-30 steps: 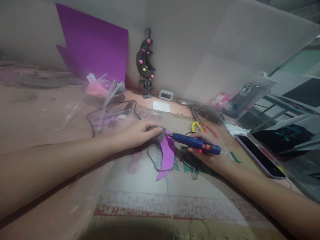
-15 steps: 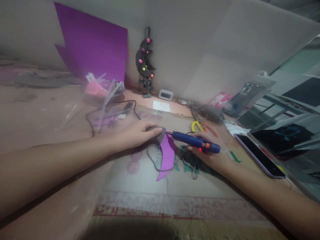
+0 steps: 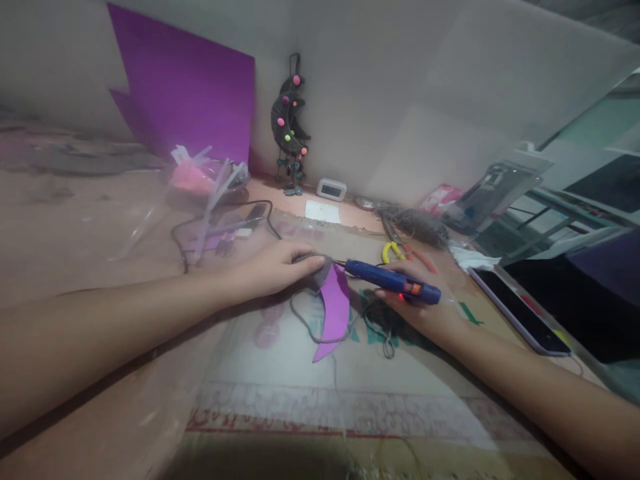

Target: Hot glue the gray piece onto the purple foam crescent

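My left hand pinches the upper end of a purple crescent, where grey yarn is wrapped round it. A loose strand of grey yarn loops down from there and crosses the crescent's lower part. In my right hand is a blue glue gun with a small red light. Its metal nozzle points left and meets, or nearly meets, the edge of the wrapped part beside my left thumb. Several fingers of each hand are hidden from view.
Behind my right hand lie pliers with yellow and orange handles and a grey yarn bundle. A phone rests on the right. A decorated crescent hanging, white clock and purple sheet stand at the back.
The glue gun's nozzle has shifted very slightly upward along the edge of the wrapped part. Both hands keep their grip almost unmoved.
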### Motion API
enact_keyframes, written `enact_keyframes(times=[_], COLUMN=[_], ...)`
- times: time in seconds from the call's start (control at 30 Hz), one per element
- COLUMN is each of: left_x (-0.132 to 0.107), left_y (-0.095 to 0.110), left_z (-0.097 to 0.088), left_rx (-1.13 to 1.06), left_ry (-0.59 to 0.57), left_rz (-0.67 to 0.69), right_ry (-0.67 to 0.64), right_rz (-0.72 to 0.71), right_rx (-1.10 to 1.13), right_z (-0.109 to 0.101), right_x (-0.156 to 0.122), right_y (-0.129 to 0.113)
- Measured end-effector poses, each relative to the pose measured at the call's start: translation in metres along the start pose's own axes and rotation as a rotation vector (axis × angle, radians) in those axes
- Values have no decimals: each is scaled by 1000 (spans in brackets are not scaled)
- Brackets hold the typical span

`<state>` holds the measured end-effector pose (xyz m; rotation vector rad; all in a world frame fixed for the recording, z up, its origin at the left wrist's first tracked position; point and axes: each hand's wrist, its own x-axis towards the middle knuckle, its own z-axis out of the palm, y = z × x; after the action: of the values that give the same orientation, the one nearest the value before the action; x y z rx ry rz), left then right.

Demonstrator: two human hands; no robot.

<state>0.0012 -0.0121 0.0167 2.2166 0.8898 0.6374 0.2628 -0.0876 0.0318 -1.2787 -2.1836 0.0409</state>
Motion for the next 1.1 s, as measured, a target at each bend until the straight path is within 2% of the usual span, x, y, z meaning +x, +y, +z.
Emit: enact_keyframes(times=[0.23, 0.5, 0.9, 1.1], left_x=[0, 1, 1, 1], left_y=[-2, -3, -1, -2], left_z=[0, 0, 0, -1], left_rx=[-4, -27, -34, -45], left_ry=[-6, -5, 5, 48], left_rz=[0, -10, -28, -38], right_ry=[99, 124, 119, 53], right_rz=[8, -28, -95, -85], right_rx=[31, 19, -4, 7], right_z=[4, 2, 1, -1], right_x=[-4, -3, -3, -2], right_y=[8, 3, 5, 5])
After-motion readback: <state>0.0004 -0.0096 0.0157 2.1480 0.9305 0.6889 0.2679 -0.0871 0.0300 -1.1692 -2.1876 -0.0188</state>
